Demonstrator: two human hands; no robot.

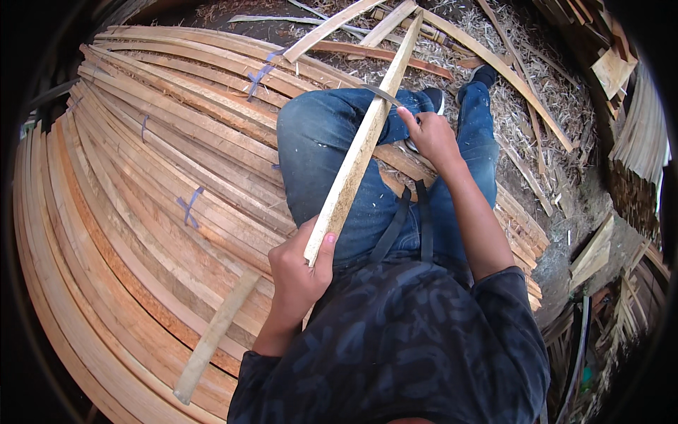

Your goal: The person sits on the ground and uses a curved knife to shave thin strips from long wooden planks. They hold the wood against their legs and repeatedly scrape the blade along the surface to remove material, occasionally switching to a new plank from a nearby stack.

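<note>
Your left forearm comes up from the lower middle, elbow bent, and your left hand closes around the near end of a long, pale, squared wooden strip, thumb lying along it. The strip slants up and away to your right, across your bent left leg in blue jeans. Your right arm reaches forward, and your right hand is curled around what seems to be the handle end of a narrow, grey metal blade, its thumb pointing forward; the blade lies across the strip, beyond your left hand. The handle itself is hidden in your fist.

To your left spreads a broad stack of long, tan wooden boards, bound in places with purple ties. A short, rounded, pale wooden stick lies on it, near your left elbow. Ahead, loose strips cross curly, whitish wood shavings, overlapping the strip's far end in view
</note>
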